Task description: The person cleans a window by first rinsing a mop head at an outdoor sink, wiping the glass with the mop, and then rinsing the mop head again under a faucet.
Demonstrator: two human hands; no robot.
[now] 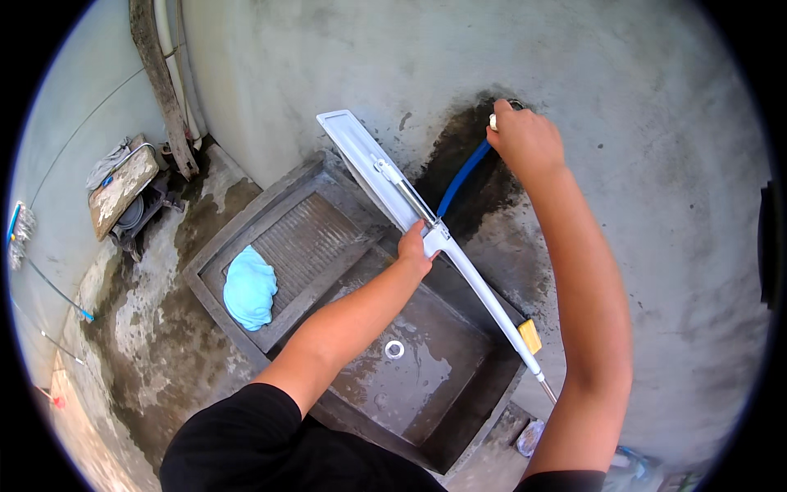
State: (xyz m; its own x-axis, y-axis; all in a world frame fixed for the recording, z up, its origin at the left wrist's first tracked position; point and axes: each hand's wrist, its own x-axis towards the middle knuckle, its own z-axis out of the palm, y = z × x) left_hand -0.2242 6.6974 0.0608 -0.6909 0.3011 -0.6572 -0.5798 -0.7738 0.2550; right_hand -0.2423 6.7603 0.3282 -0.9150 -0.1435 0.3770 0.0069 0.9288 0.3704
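My left hand [416, 248] is wrapped round a white flat mop [365, 160] near the joint of its head and pole. The mop lies slantwise above a concrete wash sink [287, 205], its long flat head toward the wall and its pole running to the lower right. Up at the wall, my right hand [529, 141] is closed on a tap [516, 104], most of which the fingers hide; a small white piece shows beside them. A blue hose [463, 176] hangs from there and passes behind the mop.
A light-blue cloth [250, 287] lies on the sink's ribbed washboard. The basin has a white drain ring [394, 350]. A yellow sponge [530, 336] sits on the right rim. A wooden post [160, 82], a worn board [123, 189] and a brush [20, 234] stand at the left.
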